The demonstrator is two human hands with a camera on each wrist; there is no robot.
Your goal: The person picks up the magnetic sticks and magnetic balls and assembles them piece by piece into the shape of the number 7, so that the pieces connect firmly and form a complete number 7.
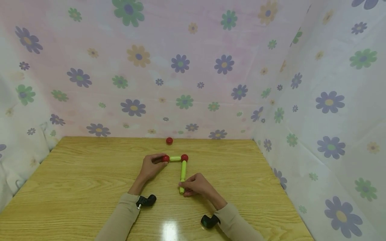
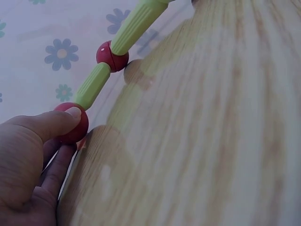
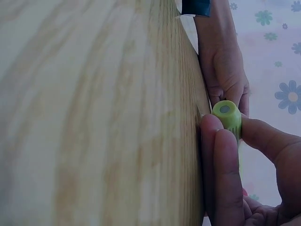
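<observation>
In the head view, my left hand (image 1: 149, 167) pinches a red ball (image 1: 165, 159) between thumb and fingers. A short yellow-green rod (image 1: 175, 158) joins that ball to a second red ball (image 1: 184, 157). From there a longer yellow-green rod (image 1: 183, 170) runs toward me, with a visible break in its outline near the front end. My right hand (image 1: 197, 185) pinches this front part. A round grey spot shows on the rod's end face (image 3: 225, 109) in the right wrist view. The left wrist view shows my thumb on the ball (image 2: 75, 125).
A loose red ball (image 1: 169, 141) lies at the table's back edge, beyond the joined pieces. The wooden table (image 1: 90, 174) is bordered by flowered cloth (image 1: 163, 90) behind and at the sides. Black devices (image 1: 147, 201) sit at both wrists.
</observation>
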